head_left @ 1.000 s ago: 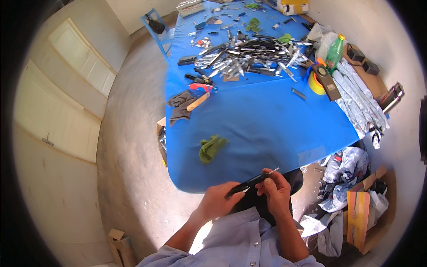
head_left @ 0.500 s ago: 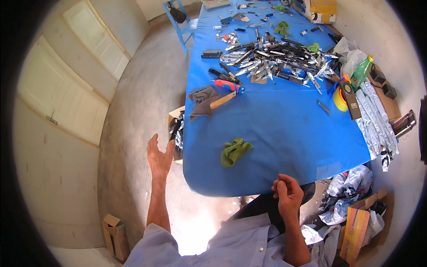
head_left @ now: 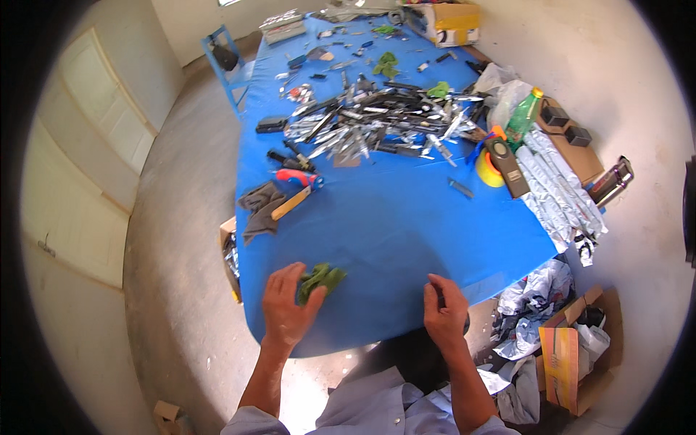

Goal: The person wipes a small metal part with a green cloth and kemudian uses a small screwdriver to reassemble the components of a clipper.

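Observation:
At the near left of the blue-covered table (head_left: pixel 377 246), my left hand (head_left: pixel 286 304) is beside a crumpled green cloth (head_left: pixel 322 280). Its thumb and fingers are apart, partly in front of the cloth; no firm grip on it shows. My right hand (head_left: pixel 446 310) is closed, fingers curled toward the thumb, over the near edge of the table. A small dark spot shows between those fingers, too little to name. Farther left lie a grey rag (head_left: pixel 261 206), a wooden-handled tool (head_left: pixel 291 204) and a red and blue tool (head_left: pixel 299 177).
A big heap of black and silver parts (head_left: pixel 384 116) covers the middle of the table. On the right are a green bottle (head_left: pixel 523 116), yellow tape (head_left: pixel 489 171) and silver wrapping (head_left: pixel 554 188). An open carton (head_left: pixel 230 250) stands by the left edge; another box (head_left: pixel 562 362) is at lower right.
My left hand has moved right, from beside the carton at the left edge to the green cloth. My right hand stays closed near the table edge. The whole view has shifted.

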Motion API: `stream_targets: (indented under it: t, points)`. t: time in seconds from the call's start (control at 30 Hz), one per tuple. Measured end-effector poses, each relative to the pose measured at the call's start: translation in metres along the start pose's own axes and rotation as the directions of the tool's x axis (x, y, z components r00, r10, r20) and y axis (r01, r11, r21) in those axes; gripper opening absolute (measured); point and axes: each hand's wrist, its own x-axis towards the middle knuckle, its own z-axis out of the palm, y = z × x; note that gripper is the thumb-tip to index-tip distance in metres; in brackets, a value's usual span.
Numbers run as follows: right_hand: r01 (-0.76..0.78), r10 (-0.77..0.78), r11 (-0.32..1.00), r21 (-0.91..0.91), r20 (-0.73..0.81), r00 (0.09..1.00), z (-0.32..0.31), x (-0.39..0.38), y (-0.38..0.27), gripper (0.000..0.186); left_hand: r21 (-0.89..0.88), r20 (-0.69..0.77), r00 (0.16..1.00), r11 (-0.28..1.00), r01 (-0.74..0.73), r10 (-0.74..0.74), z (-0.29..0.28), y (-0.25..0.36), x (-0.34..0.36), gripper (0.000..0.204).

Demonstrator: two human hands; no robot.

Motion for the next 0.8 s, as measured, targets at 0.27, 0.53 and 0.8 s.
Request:
stream_targets:
  t: [0.27,0.53,0.8]
  points:
    - [0.167,-0.188,0.969,-0.180,-0.107,0.976,0.016,0.002,0.001,0.011,0.119,0.108,0.988,0.985,-0.125,0.113,0.048,-0.002,0.010,0.038]
    - [0.097,-0.119,0.979,-0.180,-0.112,0.987,0.017,-0.002,0.002,0.012,0.003,0.103,0.982,0.987,-0.162,0.161,0.054,0.004,0.029,0.013]
    - [0.085,-0.108,0.974,-0.210,-0.098,0.989,0.016,-0.001,0.002,0.011,-0.184,0.106,0.974,0.967,-0.178,0.200,0.087,0.029,0.077,0.008]
